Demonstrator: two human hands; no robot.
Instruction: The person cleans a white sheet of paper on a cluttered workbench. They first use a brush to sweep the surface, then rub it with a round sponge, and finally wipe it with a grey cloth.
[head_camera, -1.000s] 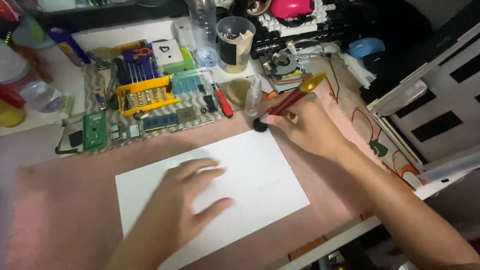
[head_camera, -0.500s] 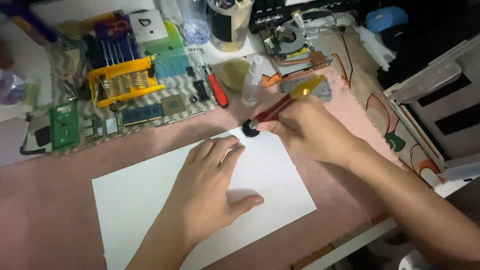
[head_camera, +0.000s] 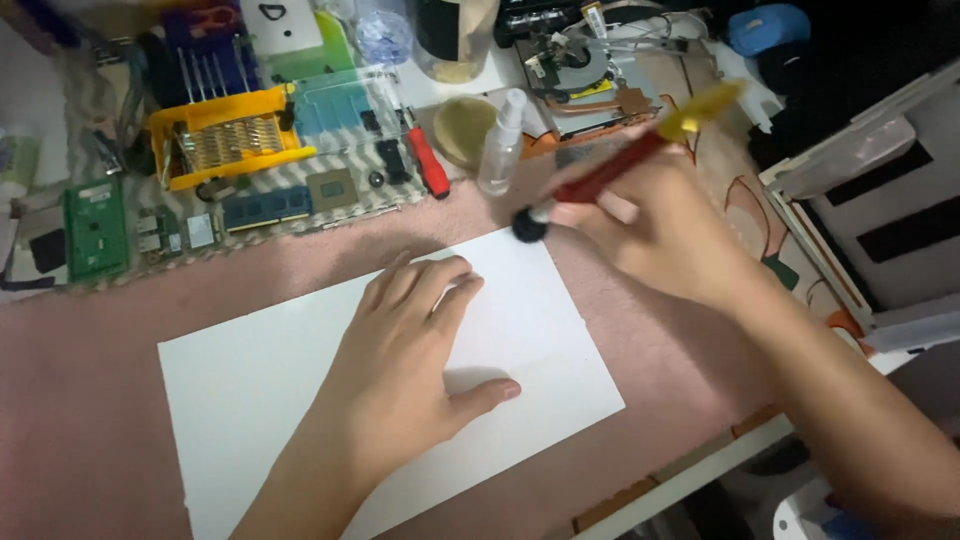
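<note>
At top edge of white sheet (head_camera: 300, 390), red-handled brush (head_camera: 600, 180) sat with black tip touching paper corner, yellow end tilted up-right. Right hand (head_camera: 670, 235) fingers closed round handle. Left hand (head_camera: 405, 370) lay flat on sheet, fingers spread, gripping nothing. Sheet on pink mat (head_camera: 80, 400) over bench; spray bottle (head_camera: 500, 145) and red screwdriver (head_camera: 428, 165) just beyond.

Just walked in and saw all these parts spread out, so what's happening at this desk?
A person sits at a pink cloth-covered desk. The left hand lies flat on a blank white sheet of paper, pinning it down. The right hand holds a red-handled tool with a yellow end and a black round tip, the tip at the sheet's far edge. Green circuit boards and a small clear spray bottle lie behind.
</note>
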